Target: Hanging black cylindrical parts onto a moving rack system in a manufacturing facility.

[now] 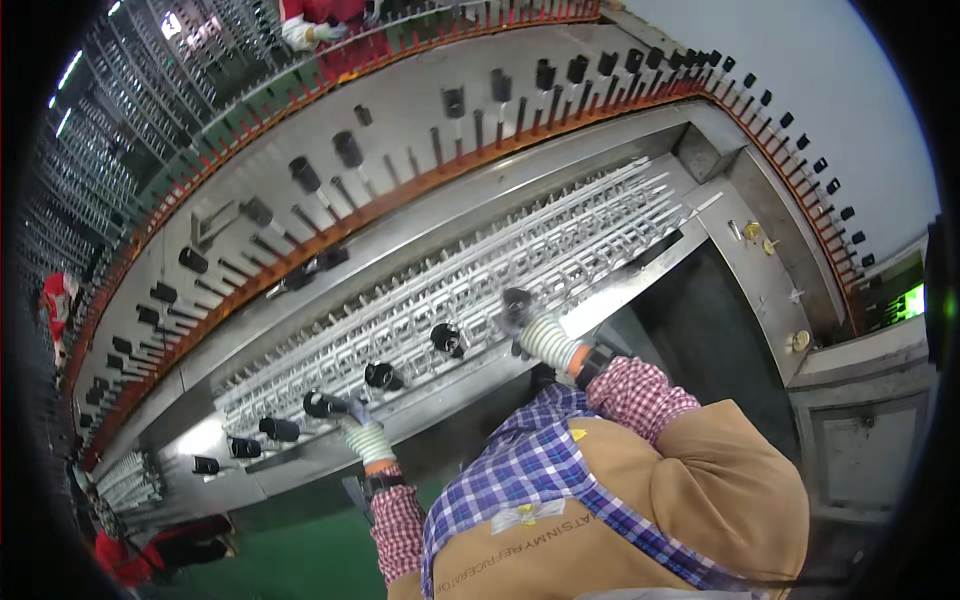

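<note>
My left hand [357, 414], in a striped knit glove, is closed around a short black tube [322, 404] in the front row of a long metal machine. My right hand [524, 322], gloved the same way, grips another black tube [515, 298] further right in that row. Two more black tubes [380, 376] stand on the row between my hands, and others [245, 447] stand to the left. Just behind the row lies a white metal lattice [560, 235]. My checked sleeves and tan apron fill the lower part of the view.
Behind the lattice, a grey panel [400, 120] carries several rows of black tubes on thin pins along an orange rail [420, 190]. A dark gap [700, 320] opens at the right. People in red stand at the top [320, 15], left [55, 300] and lower left [150, 550].
</note>
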A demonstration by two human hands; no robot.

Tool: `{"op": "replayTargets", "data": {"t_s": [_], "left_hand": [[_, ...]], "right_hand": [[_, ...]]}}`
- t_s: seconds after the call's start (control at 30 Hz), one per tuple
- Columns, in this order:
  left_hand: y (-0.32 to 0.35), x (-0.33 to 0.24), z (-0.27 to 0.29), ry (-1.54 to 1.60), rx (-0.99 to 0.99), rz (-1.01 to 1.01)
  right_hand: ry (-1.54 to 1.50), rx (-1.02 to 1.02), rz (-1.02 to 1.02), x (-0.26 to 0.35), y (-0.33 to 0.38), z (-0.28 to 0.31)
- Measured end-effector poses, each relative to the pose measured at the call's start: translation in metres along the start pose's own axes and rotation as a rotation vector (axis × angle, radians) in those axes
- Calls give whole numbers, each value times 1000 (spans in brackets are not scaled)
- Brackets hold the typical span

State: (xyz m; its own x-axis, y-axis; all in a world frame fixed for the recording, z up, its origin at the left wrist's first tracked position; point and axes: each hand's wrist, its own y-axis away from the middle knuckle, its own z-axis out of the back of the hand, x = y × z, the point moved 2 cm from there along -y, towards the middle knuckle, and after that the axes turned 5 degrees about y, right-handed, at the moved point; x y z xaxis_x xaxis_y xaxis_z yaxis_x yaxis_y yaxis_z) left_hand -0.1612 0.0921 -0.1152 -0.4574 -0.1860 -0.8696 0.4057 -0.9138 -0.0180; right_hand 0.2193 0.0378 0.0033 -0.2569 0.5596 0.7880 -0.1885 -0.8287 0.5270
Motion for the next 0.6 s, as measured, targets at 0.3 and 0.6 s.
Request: {"op": "replayTargets", "data": {"t_s": [0.3,0.6], "left_hand": [[26,-62,1,-22,-152,-22],[65,-92,-39,-264,-524,-221]], "right_hand": [[81,341,580,35,-48,105],[-50,-298,536,78,-329,295]]}}
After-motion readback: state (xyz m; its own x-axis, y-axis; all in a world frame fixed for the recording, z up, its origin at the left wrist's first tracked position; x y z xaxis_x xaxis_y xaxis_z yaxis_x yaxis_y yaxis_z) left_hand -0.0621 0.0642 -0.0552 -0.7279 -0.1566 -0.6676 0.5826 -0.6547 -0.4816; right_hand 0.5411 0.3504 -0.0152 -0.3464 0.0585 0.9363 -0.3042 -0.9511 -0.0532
